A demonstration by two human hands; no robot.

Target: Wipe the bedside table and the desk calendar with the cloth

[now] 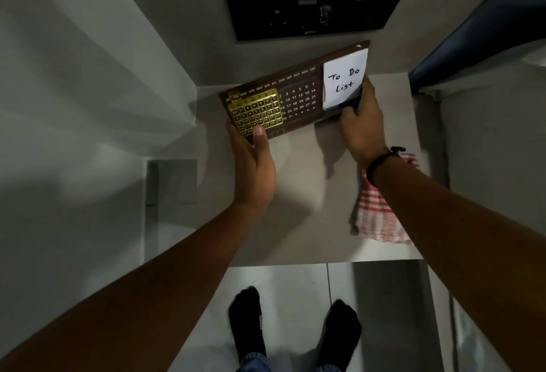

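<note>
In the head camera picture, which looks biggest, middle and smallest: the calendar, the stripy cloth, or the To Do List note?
1. desk calendar
2. cloth, partly hidden by the right arm
3. To Do List note

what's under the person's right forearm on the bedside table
A red-and-white checked cloth lies on the bedside table there. The right forearm covers its far side, so its full extent is hidden.

Black switch panel (319, 2) mounted on grey wall (183, 32). Dark blue headboard (484, 26) at right. Pale tiled floor (295, 289) below. Feet in black socks (248, 324), blue trouser hems visible.
</note>
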